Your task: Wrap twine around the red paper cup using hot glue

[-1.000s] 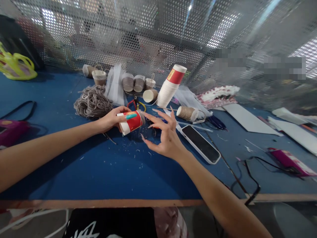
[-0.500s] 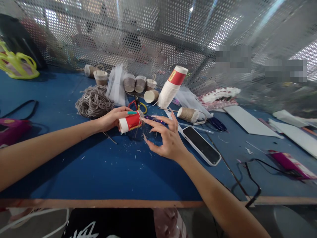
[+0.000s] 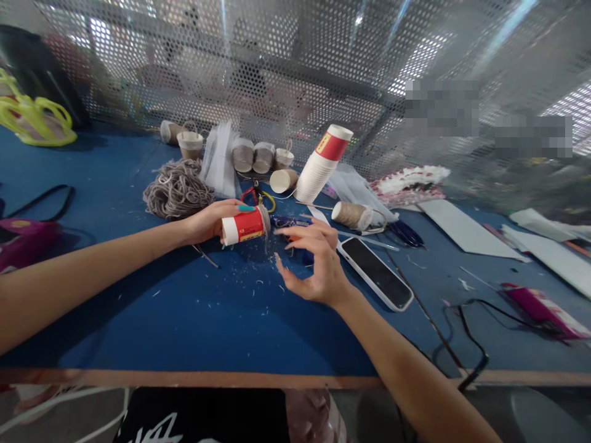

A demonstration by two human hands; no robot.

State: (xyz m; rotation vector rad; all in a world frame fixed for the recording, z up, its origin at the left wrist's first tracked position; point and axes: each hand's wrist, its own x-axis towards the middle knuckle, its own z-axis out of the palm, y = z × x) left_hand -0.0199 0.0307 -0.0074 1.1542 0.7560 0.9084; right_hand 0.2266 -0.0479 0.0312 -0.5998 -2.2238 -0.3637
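Note:
My left hand [image 3: 212, 220] grips a red and white paper cup [image 3: 244, 227] lying on its side above the blue table. Grey-brown cord [image 3: 265, 219] is wound around one end of the cup, and loose strands hang from it. Just right of that end, my right hand [image 3: 316, 258] hovers with its fingers apart, holding nothing. Behind the cup lie red and yellow-handled scissors [image 3: 257, 197]. A tangled bundle of grey-brown cord [image 3: 179, 189] rests beyond my left wrist. Partly hidden behind my right fingers is a blue and orange tool [image 3: 290, 224] that I cannot make out.
A leaning stack of paper cups [image 3: 318, 169] stands at the back, near several cord-wrapped cups [image 3: 243, 155]. A white-cased phone [image 3: 377, 274] lies right of my right hand. Further right are white boards [image 3: 468, 227] and a magenta device [image 3: 545, 311]. A perforated metal screen [image 3: 286, 80] closes the back.
My right hand has drawn back slightly to the right, away from the cup's wrapped end. The cup stays in my left hand, turned a little.

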